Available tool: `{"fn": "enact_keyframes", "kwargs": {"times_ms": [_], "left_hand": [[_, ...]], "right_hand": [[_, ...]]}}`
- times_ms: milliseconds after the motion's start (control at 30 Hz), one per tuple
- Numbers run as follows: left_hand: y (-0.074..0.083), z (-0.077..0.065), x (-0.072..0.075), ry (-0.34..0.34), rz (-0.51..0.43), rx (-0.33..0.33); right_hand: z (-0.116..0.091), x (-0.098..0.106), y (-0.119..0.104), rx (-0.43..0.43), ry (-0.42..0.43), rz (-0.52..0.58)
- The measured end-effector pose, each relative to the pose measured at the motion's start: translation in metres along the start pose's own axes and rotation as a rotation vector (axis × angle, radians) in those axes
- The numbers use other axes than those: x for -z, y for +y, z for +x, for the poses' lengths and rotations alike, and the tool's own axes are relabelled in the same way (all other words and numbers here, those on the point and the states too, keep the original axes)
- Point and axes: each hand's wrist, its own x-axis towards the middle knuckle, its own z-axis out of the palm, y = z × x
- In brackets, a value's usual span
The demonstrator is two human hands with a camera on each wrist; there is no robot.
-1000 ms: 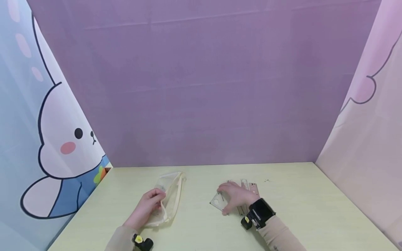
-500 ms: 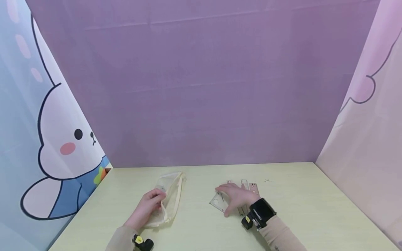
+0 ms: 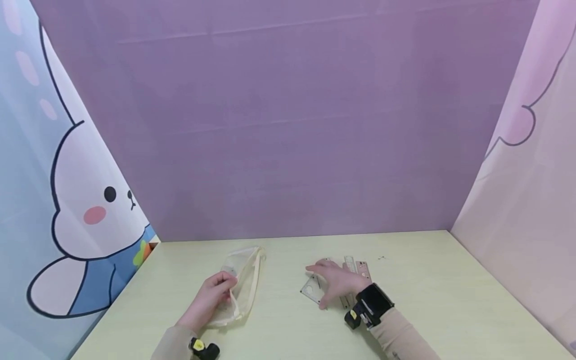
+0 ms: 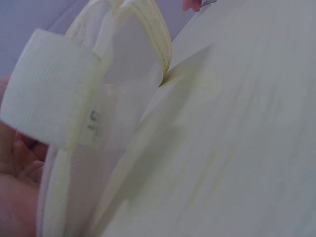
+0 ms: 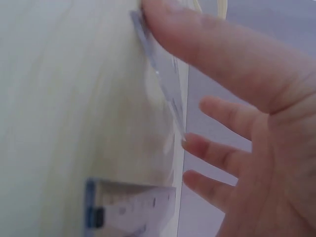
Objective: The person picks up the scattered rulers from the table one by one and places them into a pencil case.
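In the head view my left hand (image 3: pixel 210 297) pinches the rim of a see-through mesh bag (image 3: pixel 248 287) with cream edging, which lies on the table. The left wrist view shows the bag's pale trim (image 4: pixel 49 89) close up, with most of the hand hidden behind it. My right hand (image 3: pixel 337 282) spreads over a clear set square (image 3: pixel 309 290), thumb at its near corner. From the right wrist, the thumb and a fingertip touch opposite ends of the clear plate (image 5: pixel 165 89), fingers fairly straight. Beside it lie a clear ruler (image 3: pixel 350 262) and a pinkish ruler (image 3: pixel 363 270), partly under the hand.
The pale table (image 3: pixel 279 320) ends at a purple cloth backdrop (image 3: pixel 288 125). A few tiny dark marks (image 3: pixel 382 258) show on the tabletop right of the rulers. A printed curtain (image 3: pixel 85 200) hangs at the left, another pale curtain (image 3: pixel 531 225) at the right.
My right index finger has stretched slightly farther left and the thumb has shifted a little. My left hand and the bag have stayed in place; the head view has drifted slightly.
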Motion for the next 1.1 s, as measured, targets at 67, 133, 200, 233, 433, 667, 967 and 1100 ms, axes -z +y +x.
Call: {"fn": "enact_keyframes", "kwargs": {"times_ms": [67, 133, 200, 233, 433, 667, 967, 1100], "left_hand": [[-0.0003, 0.0000, 0.0003, -0.001, -0.002, -0.001], [-0.0002, 0.0001, 0.0004, -0.004, -0.003, -0.003], [-0.0001, 0.0001, 0.0002, -0.004, -0.004, 0.000], [0.0002, -0.0002, 0.0001, -0.004, -0.004, 0.000], [0.0041, -0.0024, -0.0025, 0.016, 0.010, -0.004], [0.0043, -0.0026, -0.0023, 0.014, 0.017, -0.006], [-0.0015, 0.0000, -0.0006, 0.005, 0.029, -0.019], [-0.0021, 0.0005, -0.0007, 0.002, 0.034, -0.027]], "right_hand": [[0.0015, -0.0006, -0.0002, 0.007, 0.026, 0.003], [0.0026, -0.0010, -0.0009, 0.015, 0.052, 0.008], [0.0034, -0.0013, -0.0019, 0.019, 0.067, 0.030], [0.0038, -0.0009, -0.0026, 0.024, 0.074, 0.046], [0.0064, -0.0001, -0.0056, 0.025, 0.092, 0.115], [0.0084, -0.0012, -0.0068, 0.050, 0.157, 0.156], [0.0099, -0.0045, -0.0077, 0.012, 0.182, 0.264], [0.0103, -0.0044, -0.0073, -0.007, 0.185, 0.335]]}}
